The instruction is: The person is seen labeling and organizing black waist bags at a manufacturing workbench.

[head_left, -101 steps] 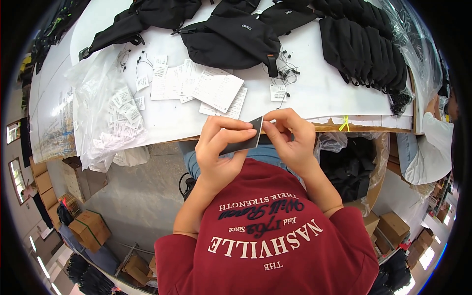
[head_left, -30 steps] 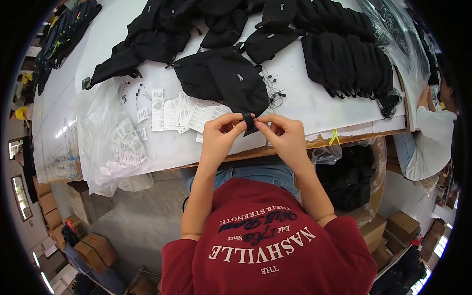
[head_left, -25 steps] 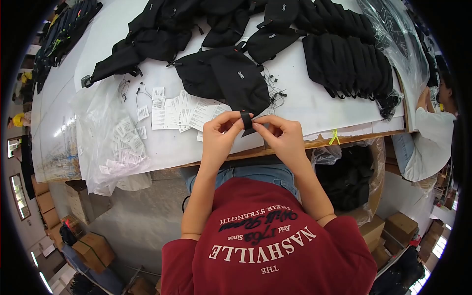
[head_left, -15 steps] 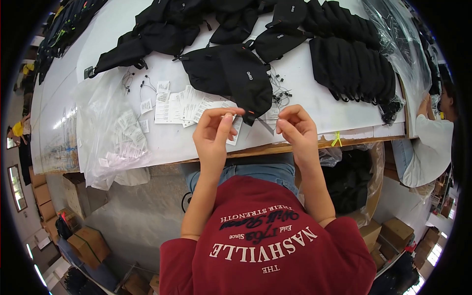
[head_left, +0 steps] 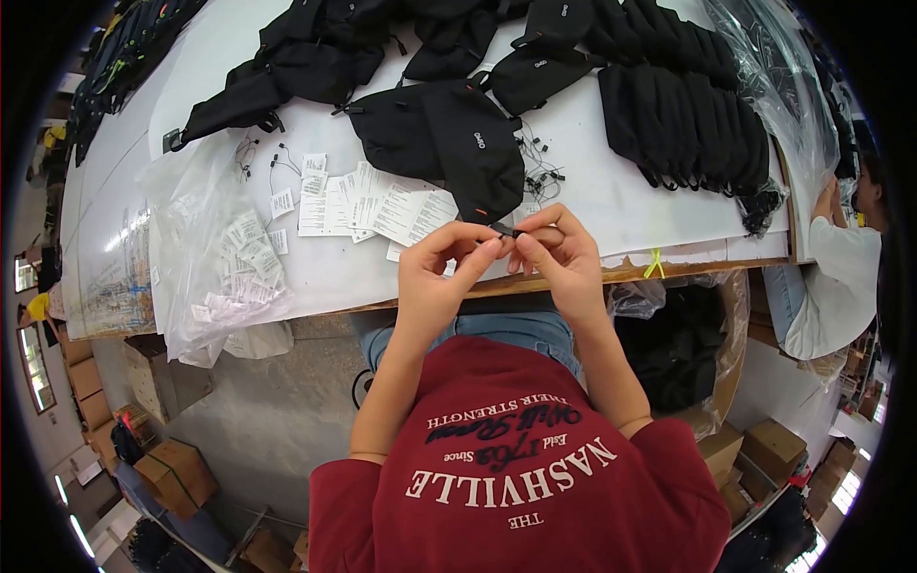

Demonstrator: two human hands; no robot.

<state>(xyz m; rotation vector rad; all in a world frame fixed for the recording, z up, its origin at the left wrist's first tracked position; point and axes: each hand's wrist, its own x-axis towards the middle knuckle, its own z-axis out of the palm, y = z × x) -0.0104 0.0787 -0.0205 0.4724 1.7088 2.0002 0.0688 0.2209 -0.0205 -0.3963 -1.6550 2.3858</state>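
Observation:
My left hand [head_left: 444,263] and my right hand [head_left: 565,256] meet just past the table's front edge, thumbs and fingers pinched. Between their fingertips is a small black piece [head_left: 503,230], at the near end of a black fabric bag [head_left: 473,143]. Whether it is the bag's own tab or a tag-cord fastener, I cannot tell. The bag lies on the white table, with a small pale mark and orange bits on it. Left of it are spread white printed labels [head_left: 411,212]. Thin black tag cords with small fasteners [head_left: 543,172] lie to its right.
More black bags [head_left: 325,72] are heaped at the back, and a row of them [head_left: 683,134] stands at the right. A clear plastic bag of labels [head_left: 244,267] hangs over the front left edge. A person in a pale top [head_left: 836,286] is at the far right.
My hands have come together from apart, the left moving right and the right moving left. Both now pinch the small black piece at the bag's end.

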